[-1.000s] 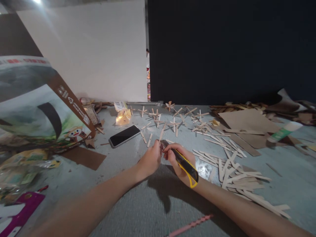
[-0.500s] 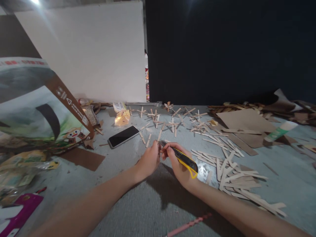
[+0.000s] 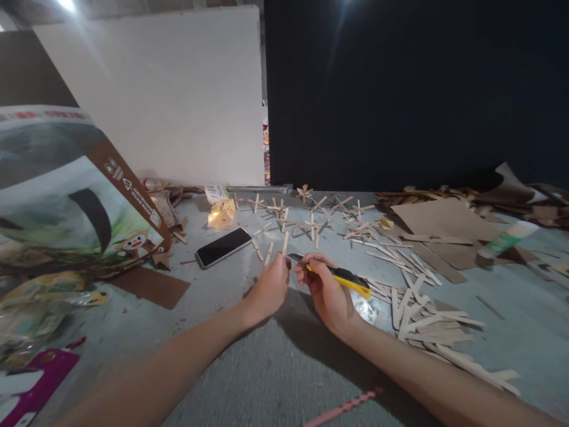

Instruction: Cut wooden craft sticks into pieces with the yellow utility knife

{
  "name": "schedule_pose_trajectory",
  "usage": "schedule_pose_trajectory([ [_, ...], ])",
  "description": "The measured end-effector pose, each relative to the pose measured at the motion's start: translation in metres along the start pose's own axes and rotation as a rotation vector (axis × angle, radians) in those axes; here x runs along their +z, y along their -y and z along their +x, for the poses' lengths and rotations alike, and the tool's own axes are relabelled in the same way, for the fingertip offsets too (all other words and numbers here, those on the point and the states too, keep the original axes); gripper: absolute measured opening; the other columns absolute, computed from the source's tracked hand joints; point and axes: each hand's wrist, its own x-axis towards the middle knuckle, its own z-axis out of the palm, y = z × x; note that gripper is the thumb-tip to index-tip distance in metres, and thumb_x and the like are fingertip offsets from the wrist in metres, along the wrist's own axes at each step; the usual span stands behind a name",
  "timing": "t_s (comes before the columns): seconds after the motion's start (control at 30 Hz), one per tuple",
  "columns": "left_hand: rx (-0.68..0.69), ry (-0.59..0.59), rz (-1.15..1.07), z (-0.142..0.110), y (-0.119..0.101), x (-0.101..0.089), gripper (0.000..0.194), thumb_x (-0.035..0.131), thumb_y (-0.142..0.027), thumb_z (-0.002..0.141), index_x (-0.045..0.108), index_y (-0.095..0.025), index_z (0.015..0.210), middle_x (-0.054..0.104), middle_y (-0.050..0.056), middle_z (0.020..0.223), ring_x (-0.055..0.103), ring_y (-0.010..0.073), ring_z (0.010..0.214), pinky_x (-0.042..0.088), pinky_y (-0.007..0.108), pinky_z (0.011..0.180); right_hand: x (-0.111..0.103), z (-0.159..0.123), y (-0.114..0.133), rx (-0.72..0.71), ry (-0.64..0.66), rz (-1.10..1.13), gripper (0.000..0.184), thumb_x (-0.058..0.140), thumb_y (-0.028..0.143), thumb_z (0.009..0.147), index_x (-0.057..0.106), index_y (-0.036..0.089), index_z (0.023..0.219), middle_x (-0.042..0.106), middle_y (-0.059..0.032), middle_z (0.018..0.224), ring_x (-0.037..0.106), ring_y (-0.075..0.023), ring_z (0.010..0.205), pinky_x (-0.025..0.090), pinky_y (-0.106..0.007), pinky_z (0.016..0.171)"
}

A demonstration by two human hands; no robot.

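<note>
My right hand [image 3: 326,290] is closed round a yellow and black utility knife [image 3: 344,277], whose tip points left toward my other hand. My left hand [image 3: 269,287] pinches a wooden craft stick [image 3: 285,243] that stands up from its fingertips, right beside the knife tip. Both hands hover low over the grey floor [image 3: 275,367], fingertips almost touching. Loose craft sticks [image 3: 413,308] lie heaped just right of my right hand.
A black phone [image 3: 223,247] lies left of my hands. A printed cardboard box [image 3: 66,190] leans at far left. Stick crosses [image 3: 317,216] lie scattered behind, with brown cardboard sheets [image 3: 444,219] and a green-and-white glue tube [image 3: 509,238] at right. A pink strip [image 3: 342,408] lies near me. White and black boards stand behind.
My right hand has tipped the knife flatter, its rear end swinging down and right. The stick in my left hand now stands up more clearly above the fingers.
</note>
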Motion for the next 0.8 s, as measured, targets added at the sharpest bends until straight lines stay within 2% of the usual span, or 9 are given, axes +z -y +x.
schedule_pose_trajectory([
  [0.1, -0.029, -0.012, -0.011, 0.001, 0.0, 0.001, 0.009, 0.046, -0.022, 0.094, 0.041, -0.022, 0.087, 0.047, -0.003, 0.07, 0.042, 0.012, 0.059, 0.033, 0.025, 0.054, -0.007, -0.006, -0.002, -0.175, 0.046, -0.274, 0.018, 0.061, 0.038, 0.091, 0.067, 0.022, 0.098, 0.069, -0.0006, 0.074, 0.063, -0.015, 0.063, 0.054, -0.029, 0.062],
  [0.17, -0.023, -0.025, -0.024, 0.001, 0.001, 0.002, 0.016, 0.042, -0.029, 0.099, 0.041, -0.022, 0.085, 0.048, -0.003, 0.071, 0.042, 0.0122, 0.06, 0.034, 0.026, 0.056, -0.012, -0.008, -0.005, -0.276, 0.044, -0.415, 0.023, 0.061, 0.038, 0.093, 0.064, 0.022, 0.11, 0.072, -0.0033, 0.082, 0.066, -0.0166, 0.066, 0.056, -0.031, 0.065],
  [0.27, 0.003, -0.006, -0.053, 0.002, 0.0, 0.004, 0.026, 0.035, -0.037, 0.104, 0.043, -0.021, 0.085, 0.051, -0.001, 0.075, 0.046, 0.013, 0.065, 0.038, 0.027, 0.06, -0.018, -0.009, -0.01, -0.327, 0.056, -0.596, 0.025, 0.06, 0.04, 0.094, 0.062, 0.024, 0.112, 0.074, -0.0065, 0.091, 0.07, -0.0201, 0.074, 0.058, -0.034, 0.068],
  [0.37, 0.01, 0.044, -0.058, 0.001, -0.004, 0.003, 0.028, 0.032, -0.04, 0.105, 0.045, -0.021, 0.088, 0.056, 0.001, 0.081, 0.052, 0.0141, 0.071, 0.042, 0.029, 0.066, -0.022, -0.008, -0.011, -0.363, 0.069, -0.719, 0.023, 0.058, 0.04, 0.093, 0.062, 0.024, 0.109, 0.075, -0.0055, 0.09, 0.071, -0.0213, 0.074, 0.058, -0.034, 0.067],
  [0.53, 0.009, 0.068, -0.015, 0.0, -0.013, -0.001, 0.024, 0.032, -0.036, 0.105, 0.047, -0.021, 0.093, 0.059, 0.002, 0.085, 0.056, 0.0152, 0.075, 0.044, 0.03, 0.07, -0.022, -0.007, -0.007, -0.387, 0.09, -0.763, 0.021, 0.057, 0.036, 0.092, 0.062, 0.022, 0.107, 0.074, -0.0039, 0.084, 0.07, -0.0187, 0.068, 0.056, -0.031, 0.064],
  [0.8, -0.006, 0.069, 0.019, 0.0, -0.014, -0.002, 0.015, 0.039, -0.028, 0.101, 0.045, -0.022, 0.089, 0.058, -0.001, 0.08, 0.056, 0.0138, 0.071, 0.044, 0.029, 0.068, -0.022, -0.006, -0.014, -0.314, 0.08, -0.645, 0.019, 0.057, 0.039, 0.093, 0.062, 0.023, 0.102, 0.071, -0.0019, 0.079, 0.067, -0.0175, 0.066, 0.053, -0.031, 0.063],
])
